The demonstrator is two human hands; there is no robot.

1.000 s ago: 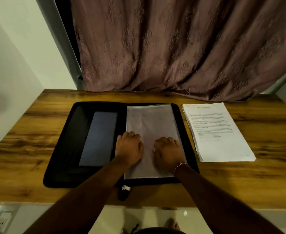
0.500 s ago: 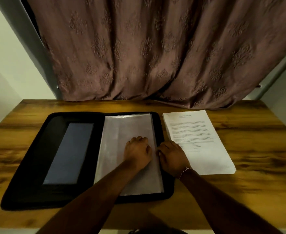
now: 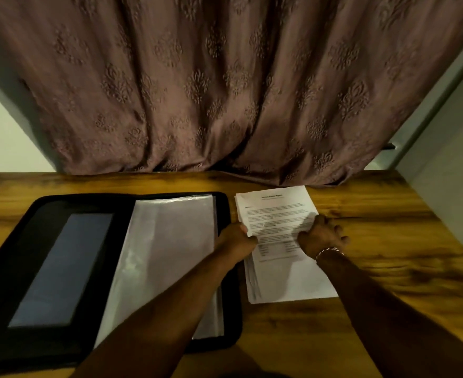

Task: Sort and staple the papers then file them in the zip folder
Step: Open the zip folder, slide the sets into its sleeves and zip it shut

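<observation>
wooden table (image 3: 388, 241), zip folder (image 3: 47, 208), papers (image 3: 293, 279)

- Left hand (image 3: 234, 242): bare, forearm unsleeved.
- Right hand (image 3: 320, 238): bare, forearm unsleeved.
- Thin pale beaded bracelet (image 3: 327, 252) worn on right wrist.

We see a zip folder and papers side by side on the table.
The open zip folder (image 3: 61, 241) lies left, the papers (image 3: 279, 214) just right; a curtain (image 3: 225, 91) hangs behind the table (image 3: 388, 241).
</observation>
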